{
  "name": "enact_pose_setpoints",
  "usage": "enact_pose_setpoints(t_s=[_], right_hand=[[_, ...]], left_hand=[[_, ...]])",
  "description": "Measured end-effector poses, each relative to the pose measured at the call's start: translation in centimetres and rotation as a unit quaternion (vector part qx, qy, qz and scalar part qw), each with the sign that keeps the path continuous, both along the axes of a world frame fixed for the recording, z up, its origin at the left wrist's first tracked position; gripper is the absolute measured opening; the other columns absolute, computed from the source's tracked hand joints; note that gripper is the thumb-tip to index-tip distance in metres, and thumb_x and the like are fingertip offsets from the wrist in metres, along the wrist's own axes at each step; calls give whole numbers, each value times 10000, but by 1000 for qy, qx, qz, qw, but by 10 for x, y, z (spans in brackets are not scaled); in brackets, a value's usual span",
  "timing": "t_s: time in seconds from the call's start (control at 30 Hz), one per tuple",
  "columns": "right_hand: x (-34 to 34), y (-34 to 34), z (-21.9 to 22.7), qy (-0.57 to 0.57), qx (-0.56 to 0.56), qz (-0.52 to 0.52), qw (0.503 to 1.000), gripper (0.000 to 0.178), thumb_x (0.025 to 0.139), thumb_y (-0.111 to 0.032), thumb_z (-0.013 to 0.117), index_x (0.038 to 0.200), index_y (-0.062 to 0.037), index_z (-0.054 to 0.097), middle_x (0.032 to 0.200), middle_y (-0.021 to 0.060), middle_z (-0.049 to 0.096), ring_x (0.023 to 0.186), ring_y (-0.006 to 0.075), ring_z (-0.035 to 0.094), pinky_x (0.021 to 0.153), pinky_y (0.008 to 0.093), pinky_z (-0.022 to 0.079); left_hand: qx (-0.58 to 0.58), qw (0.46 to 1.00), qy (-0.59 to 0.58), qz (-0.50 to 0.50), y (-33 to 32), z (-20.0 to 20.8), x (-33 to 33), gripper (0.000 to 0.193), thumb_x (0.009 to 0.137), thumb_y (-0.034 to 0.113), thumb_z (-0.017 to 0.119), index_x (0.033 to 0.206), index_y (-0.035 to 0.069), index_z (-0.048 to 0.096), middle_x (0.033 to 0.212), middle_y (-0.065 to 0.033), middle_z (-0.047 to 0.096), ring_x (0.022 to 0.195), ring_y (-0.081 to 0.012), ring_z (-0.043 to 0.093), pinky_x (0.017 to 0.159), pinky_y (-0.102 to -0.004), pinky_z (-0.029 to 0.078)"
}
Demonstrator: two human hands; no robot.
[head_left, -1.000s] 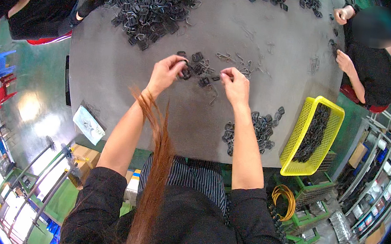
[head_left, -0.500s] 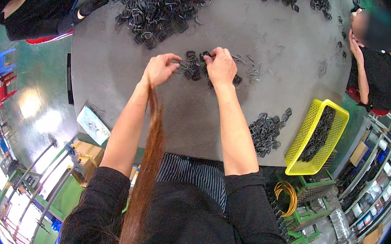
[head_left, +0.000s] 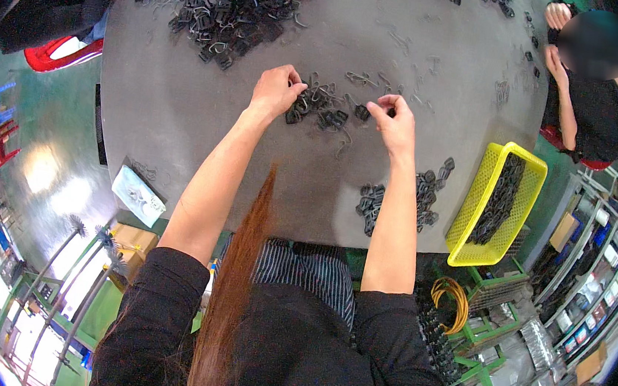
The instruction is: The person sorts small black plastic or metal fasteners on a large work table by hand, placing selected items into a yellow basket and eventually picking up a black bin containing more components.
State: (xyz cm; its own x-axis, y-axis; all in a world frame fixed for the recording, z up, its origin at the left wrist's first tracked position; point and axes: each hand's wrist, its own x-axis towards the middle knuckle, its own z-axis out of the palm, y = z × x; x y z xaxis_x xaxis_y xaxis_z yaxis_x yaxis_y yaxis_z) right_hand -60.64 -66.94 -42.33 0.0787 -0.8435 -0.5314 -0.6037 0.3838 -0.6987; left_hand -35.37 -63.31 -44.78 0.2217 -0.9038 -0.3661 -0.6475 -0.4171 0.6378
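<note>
A small cluster of black plastic pieces with bent metal wires (head_left: pixel 324 109) lies on the grey table between my hands. My left hand (head_left: pixel 275 91) is at its left edge, thumb and forefinger pinched together against the pieces; what they grip is hidden. Right of the cluster, my right hand (head_left: pixel 396 125) has its thumb and fingers closed in a pinch, with a small black piece partly showing between them. Another black piece (head_left: pixel 362 112) lies just left of that thumb. Several loose metal wires (head_left: pixel 362 79) are scattered beyond the cluster.
A large heap of similar black pieces (head_left: pixel 226 10) covers the far left of the table (head_left: pixel 301 192). Near my right forearm lies a smaller pile (head_left: pixel 426 197). A yellow basket (head_left: pixel 459 237) of black pieces stands at the right edge. Two other people sit across the table.
My right hand has moved right, away from the cluster, and now pinches a small black piece. My left hand has come in closer to the pieces. The cluster is more spread out.
</note>
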Motion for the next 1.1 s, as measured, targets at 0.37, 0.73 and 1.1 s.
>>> enact_pose_setpoints(t_s=[0.37,0.73,1.1], right_hand=[[-21,26,4,-302,152,-71,938,267,735,-103,725,940,-76,556,845,-4,602,788,124,595,580,237,443],[35,35,0,134,-135,174,966,267,685,-238,766,814,-68,606,944,97,632,859,309,614,729,432,482],[1,36,42,-359,190,-41,913,181,763,-197,725,844,-67,628,712,-10,597,649,67,559,521,202,395]], left_hand=[[-36,991,-132,15,18,5,-15,334,732,344,734,876,63,625,762,-101,625,719,-268,611,659,-369,476],[75,994,70,-38,10,36,14,241,783,298,709,864,77,658,677,38,564,599,-43,455,526,-218,364],[159,940,299,39,33,58,40,170,808,251,695,832,98,623,653,58,530,565,-26,447,497,-187,323]])
